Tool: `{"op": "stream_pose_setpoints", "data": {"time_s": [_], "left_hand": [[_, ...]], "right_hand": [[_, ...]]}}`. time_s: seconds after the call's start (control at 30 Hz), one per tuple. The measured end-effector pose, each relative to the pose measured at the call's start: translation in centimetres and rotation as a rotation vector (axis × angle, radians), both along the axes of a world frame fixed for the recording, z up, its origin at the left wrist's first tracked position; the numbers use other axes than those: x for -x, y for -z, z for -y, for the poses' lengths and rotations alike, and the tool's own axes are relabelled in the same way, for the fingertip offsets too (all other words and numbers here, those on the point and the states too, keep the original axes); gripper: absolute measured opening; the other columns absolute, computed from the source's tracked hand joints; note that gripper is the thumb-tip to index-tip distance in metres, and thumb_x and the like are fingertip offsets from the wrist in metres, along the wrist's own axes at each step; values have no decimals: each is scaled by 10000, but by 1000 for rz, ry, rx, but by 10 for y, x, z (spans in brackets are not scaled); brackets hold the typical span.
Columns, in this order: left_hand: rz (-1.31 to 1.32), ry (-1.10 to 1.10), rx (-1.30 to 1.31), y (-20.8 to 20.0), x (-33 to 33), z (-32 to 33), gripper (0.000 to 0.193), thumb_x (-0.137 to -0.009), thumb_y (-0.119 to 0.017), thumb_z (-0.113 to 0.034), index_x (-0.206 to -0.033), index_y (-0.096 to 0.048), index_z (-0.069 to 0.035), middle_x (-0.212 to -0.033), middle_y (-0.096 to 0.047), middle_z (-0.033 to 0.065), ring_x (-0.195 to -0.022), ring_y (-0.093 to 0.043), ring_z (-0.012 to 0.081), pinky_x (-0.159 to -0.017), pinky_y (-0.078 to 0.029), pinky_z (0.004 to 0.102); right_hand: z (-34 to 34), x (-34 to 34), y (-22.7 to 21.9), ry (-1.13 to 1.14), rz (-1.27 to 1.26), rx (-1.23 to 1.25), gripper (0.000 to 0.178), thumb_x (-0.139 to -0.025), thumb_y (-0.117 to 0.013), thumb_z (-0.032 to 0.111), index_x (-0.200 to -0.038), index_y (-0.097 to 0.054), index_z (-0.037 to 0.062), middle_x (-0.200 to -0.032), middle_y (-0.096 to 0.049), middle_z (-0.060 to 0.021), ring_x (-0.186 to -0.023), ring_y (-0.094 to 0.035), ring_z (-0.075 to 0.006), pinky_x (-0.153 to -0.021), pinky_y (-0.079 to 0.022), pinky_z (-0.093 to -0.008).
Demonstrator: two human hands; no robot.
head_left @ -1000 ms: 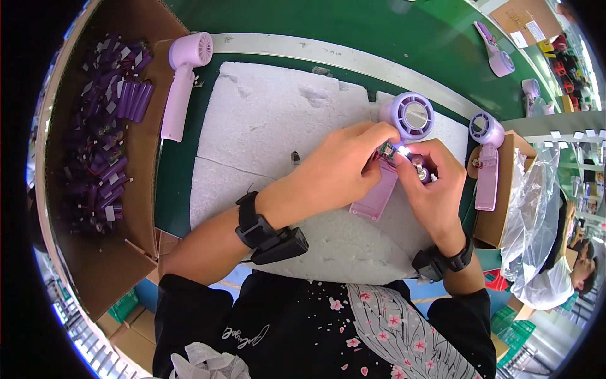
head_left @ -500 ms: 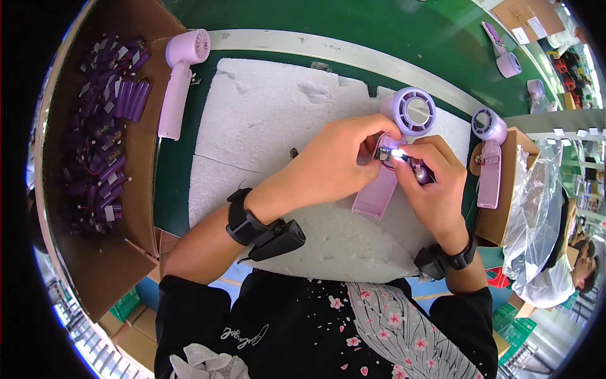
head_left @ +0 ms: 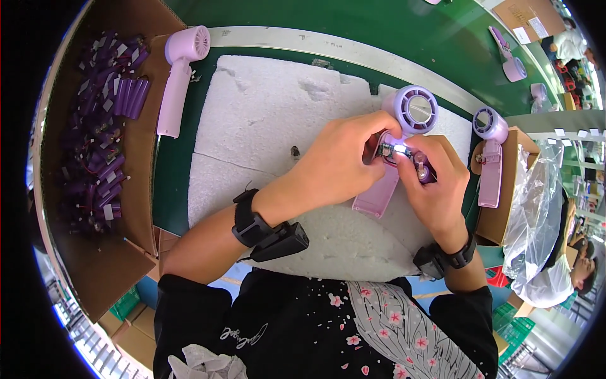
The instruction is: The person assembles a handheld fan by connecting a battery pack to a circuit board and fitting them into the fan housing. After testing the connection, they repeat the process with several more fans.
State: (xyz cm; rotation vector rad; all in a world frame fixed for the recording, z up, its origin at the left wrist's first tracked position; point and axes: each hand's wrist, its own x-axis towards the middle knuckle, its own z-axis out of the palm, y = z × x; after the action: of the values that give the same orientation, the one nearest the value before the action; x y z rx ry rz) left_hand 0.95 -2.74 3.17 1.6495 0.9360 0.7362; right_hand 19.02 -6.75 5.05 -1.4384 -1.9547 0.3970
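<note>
A lilac handheld fan with a round grilled head (head_left: pixel 416 110) lies on the white foam block, its open handle shell (head_left: pixel 377 196) reaching toward me. Over the top of that handle, my left hand (head_left: pixel 347 151) pinches the edge of a small circuit board (head_left: pixel 387 148), on which a white light glows. From the right, my right hand (head_left: pixel 442 183) curls round a purple battery (head_left: pixel 427 172), its thumb and index fingertip close to the lit board. Fingers partly cover the wiring, so how the battery and board connect is hidden.
At left stands a cardboard box (head_left: pixel 136 189) full of purple batteries, with a lilac fan (head_left: pixel 173 95) by its edge. Another open fan (head_left: pixel 490 158) leans at a carton on the right. A green bench (head_left: pixel 303 25) lies beyond; a co-worker (head_left: pixel 555 278) sits far right.
My left hand has shifted slightly right and up. The glowing board has turned a little, showing more of its face, and more of the battery shows beside my right fingers.
</note>
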Motion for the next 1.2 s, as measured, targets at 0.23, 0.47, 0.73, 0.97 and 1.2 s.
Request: {"op": "stream_pose_setpoints", "data": {"time_s": [0.23,0.47,0.73,0.97,1.2], "left_hand": [[-15,-4,11,-2,0,0,341,-743,-635,14,-1077,-599,-49,-884,-643,80,-752,-620,181,-717,-512,308],[-5,10,30,0,1,0,360,-745,-637,3,-1098,-599,-56,-882,-640,68,-737,-606,169,-714,-508,298],[48,62,63,3,5,-7,326,-835,-636,17,-1153,-662,-45,-995,-688,101,-798,-645,204,-748,-522,318],[33,130,-187,-1,8,-11,251,-856,-621,11,-1067,-730,-68,-990,-686,148,-848,-665,283,-744,-524,355],[64,175,-198,2,14,-16,294,-822,-627,25,-1078,-732,-76,-1043,-668,140,-905,-652,277,-777,-523,349]], "right_hand": [[-1,-2,0,5,-11,12,190,-772,-753,10,-945,-675,-1,-844,-659,-121,-682,-636,-198,-629,-505,-277],[0,0,0,7,-5,28,186,-775,-754,13,-942,-672,-7,-836,-659,-121,-674,-628,-192,-620,-500,-275],[-2,-2,0,6,-6,43,158,-795,-749,30,-912,-652,-11,-805,-647,-98,-659,-614,-150,-597,-480,-258],[-9,-9,-12,-26,-28,398,194,-825,-744,65,-929,-593,1,-805,-610,-35,-655,-560,-55,-558,-441,-232],[-13,-35,-24,-249,-476,860,349,-849,-709,53,-1156,-546,16,-944,-635,-63,-639,-580,-86,-528,-454,-225]]}}
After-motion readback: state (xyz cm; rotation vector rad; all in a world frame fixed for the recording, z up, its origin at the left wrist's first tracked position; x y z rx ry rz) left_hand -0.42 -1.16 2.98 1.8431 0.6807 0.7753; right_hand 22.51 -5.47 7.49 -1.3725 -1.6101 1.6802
